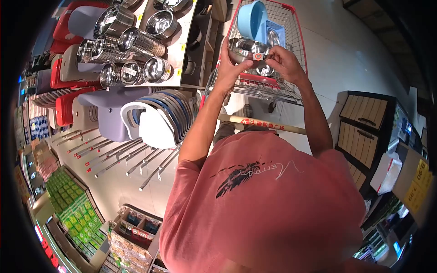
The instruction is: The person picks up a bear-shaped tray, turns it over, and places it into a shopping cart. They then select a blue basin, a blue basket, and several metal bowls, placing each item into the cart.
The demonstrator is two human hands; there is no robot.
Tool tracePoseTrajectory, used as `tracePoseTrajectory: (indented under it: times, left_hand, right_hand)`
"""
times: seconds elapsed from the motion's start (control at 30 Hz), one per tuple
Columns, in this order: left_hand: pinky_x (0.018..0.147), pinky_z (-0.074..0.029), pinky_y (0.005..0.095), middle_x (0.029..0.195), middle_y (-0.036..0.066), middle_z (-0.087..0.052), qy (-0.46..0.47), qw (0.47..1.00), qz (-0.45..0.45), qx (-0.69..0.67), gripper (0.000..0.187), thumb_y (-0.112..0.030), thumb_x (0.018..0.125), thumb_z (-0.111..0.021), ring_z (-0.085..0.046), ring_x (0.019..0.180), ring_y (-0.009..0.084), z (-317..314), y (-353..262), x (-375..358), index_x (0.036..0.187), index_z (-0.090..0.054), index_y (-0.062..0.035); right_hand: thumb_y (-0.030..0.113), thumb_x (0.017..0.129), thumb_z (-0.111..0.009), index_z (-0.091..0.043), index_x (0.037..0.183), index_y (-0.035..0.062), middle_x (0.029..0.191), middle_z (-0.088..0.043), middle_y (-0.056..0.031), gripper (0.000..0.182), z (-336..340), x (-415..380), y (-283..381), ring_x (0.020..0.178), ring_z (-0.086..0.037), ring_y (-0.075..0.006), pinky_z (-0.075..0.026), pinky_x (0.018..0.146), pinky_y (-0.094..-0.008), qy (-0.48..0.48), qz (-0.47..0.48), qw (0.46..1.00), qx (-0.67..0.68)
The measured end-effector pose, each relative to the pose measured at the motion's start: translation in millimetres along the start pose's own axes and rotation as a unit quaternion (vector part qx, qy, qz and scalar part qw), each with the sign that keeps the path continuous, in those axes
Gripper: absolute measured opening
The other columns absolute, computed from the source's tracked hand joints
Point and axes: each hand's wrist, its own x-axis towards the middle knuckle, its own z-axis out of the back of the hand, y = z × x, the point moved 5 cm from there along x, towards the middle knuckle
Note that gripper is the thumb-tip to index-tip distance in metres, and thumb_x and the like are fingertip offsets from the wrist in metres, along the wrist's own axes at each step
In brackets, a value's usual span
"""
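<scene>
A shiny steel bowl (245,51) with a small orange and white sticker is held up between my two hands over a shopping cart (296,34). My left hand (231,70) grips its left side, the thumb along the lower edge. On the right side, my right hand (286,63) holds the rim with bent fingers. Behind the bowl, inside the cart, are a light blue basin (251,19) and a blue plastic basket (276,31) with metal items in it. Another shiny metal item (265,71) shows just below the bowl.
Stacked steel bowls and pots (136,41) fill a shelf at the left. Below it are stacked plastic stools (157,120) with metal legs. The cart's handle (273,126) crosses in front of my body. A wooden-front cabinet (364,120) stands at the right.
</scene>
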Motion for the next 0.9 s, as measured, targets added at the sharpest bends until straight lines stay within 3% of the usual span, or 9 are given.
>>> tracePoseTrajectory:
  times: [0.2, 0.33, 0.37, 0.53, 0.57, 0.7, 0.8, 0.83, 0.9]
  left_hand:
    - [0.095, -0.054, 0.0406, 0.139, 0.015, -0.045, 0.002, 0.990, 0.079, -0.118, 0.090, -0.016, 0.084, -0.079, -0.056, 0.121, 0.0275, -24.7, -15.2, -11.7, 0.151, -0.019, -0.0145]
    - [0.092, -0.056, 0.0412, 0.139, 0.013, -0.046, 0.029, 0.986, 0.067, -0.153, 0.086, -0.021, 0.084, -0.079, -0.057, 0.120, 0.0265, -27.2, -21.9, -17.2, 0.149, -0.023, -0.0156]
    - [0.089, -0.056, 0.0368, 0.140, 0.018, -0.042, 0.027, 0.986, 0.034, -0.163, 0.105, -0.023, 0.076, -0.085, -0.059, 0.114, 0.0275, -29.1, -24.3, -18.0, 0.153, -0.015, -0.0135]
    - [0.106, -0.043, 0.0370, 0.144, 0.022, -0.037, 0.056, 0.989, 0.015, -0.133, 0.115, -0.014, 0.070, -0.087, -0.046, 0.130, 0.0283, -32.9, -32.1, -28.0, 0.156, -0.012, -0.0088]
    - [0.098, -0.050, 0.0347, 0.145, 0.022, -0.036, 0.069, 0.991, 0.035, -0.113, 0.118, -0.014, 0.070, -0.087, -0.046, 0.130, 0.0265, -30.3, -34.7, -29.4, 0.157, -0.007, -0.0080]
    - [0.088, -0.058, 0.0449, 0.139, 0.018, -0.041, 0.101, 0.981, 0.108, -0.125, 0.068, -0.038, 0.101, -0.054, -0.059, 0.115, 0.0260, -22.0, -41.9, -35.3, 0.152, -0.019, -0.0092]
    - [0.063, -0.064, 0.0407, 0.114, 0.018, -0.056, 0.055, 0.963, 0.251, -0.077, 0.039, -0.025, 0.102, -0.045, -0.067, 0.091, 0.0258, -5.8, -43.0, -44.0, 0.133, -0.043, -0.0017]
    - [0.063, -0.064, 0.0407, 0.114, 0.018, -0.056, 0.049, 0.964, 0.248, -0.079, 0.039, -0.025, 0.102, -0.045, -0.067, 0.091, 0.0258, -0.2, -41.2, -44.7, 0.133, -0.043, -0.0017]
    - [0.054, -0.063, 0.0376, 0.107, 0.018, -0.058, -0.025, 0.971, 0.235, -0.022, 0.034, -0.016, 0.098, -0.042, -0.067, 0.083, 0.0261, 21.4, -28.7, -47.8, 0.128, -0.046, 0.0011]
  right_hand:
    - [0.020, 0.087, -0.075, -0.065, 0.096, 0.0049, 0.061, -0.039, 0.0054, 0.020, 9.4, -12.4, 34.1, 0.057, -0.035, -0.0055, -0.031, 0.052, -0.0266, -0.095, -0.041, 0.995, 0.005]
    - [0.019, 0.089, -0.074, -0.055, 0.133, 0.0073, 0.088, -0.054, 0.0005, 0.049, 1.8, -17.3, 45.1, 0.075, -0.051, -0.0063, -0.044, 0.065, -0.0232, -0.211, 0.012, 0.971, 0.107]
    - [0.020, 0.089, -0.075, -0.041, 0.146, 0.0077, 0.114, -0.056, -0.0061, 0.068, -2.5, -23.7, 43.2, 0.095, -0.057, -0.0110, -0.050, 0.080, -0.0243, -0.174, -0.047, 0.965, 0.190]
    - [0.019, 0.086, -0.078, -0.040, 0.143, 0.0071, 0.126, -0.055, -0.0094, 0.069, -23.0, -31.0, 32.6, 0.111, -0.057, -0.0162, -0.050, 0.092, -0.0295, -0.101, -0.048, 0.930, 0.351]
    - [0.018, 0.085, -0.078, -0.040, 0.141, 0.0072, 0.127, -0.055, -0.0098, 0.068, -22.0, -32.2, 34.2, 0.114, -0.057, -0.0172, -0.049, 0.096, -0.0303, -0.122, -0.015, 0.922, 0.367]
    - [0.013, 0.079, -0.083, -0.037, 0.137, 0.0072, 0.132, -0.052, -0.0116, 0.074, -33.1, -43.3, 26.1, 0.122, -0.054, -0.0212, -0.048, 0.101, -0.0343, -0.131, -0.022, 0.931, 0.340]
    - [0.012, 0.076, -0.086, -0.033, 0.141, 0.0068, 0.138, -0.045, -0.0094, 0.084, -56.5, -44.3, 37.5, 0.124, -0.051, -0.0207, -0.045, 0.106, -0.0351, -0.115, 0.040, 0.964, 0.235]
    - [-0.004, 0.068, -0.084, -0.029, 0.144, 0.0075, 0.147, -0.038, -0.0132, 0.094, -63.2, -43.0, 39.4, 0.131, -0.047, -0.0237, -0.041, 0.111, -0.0371, -0.115, 0.010, 0.976, 0.187]
    - [-0.001, 0.068, -0.086, -0.028, 0.145, 0.0066, 0.148, -0.038, -0.0167, 0.096, -76.1, -38.8, 50.7, 0.131, -0.047, -0.0254, -0.042, 0.110, -0.0386, -0.108, 0.031, 0.988, 0.109]
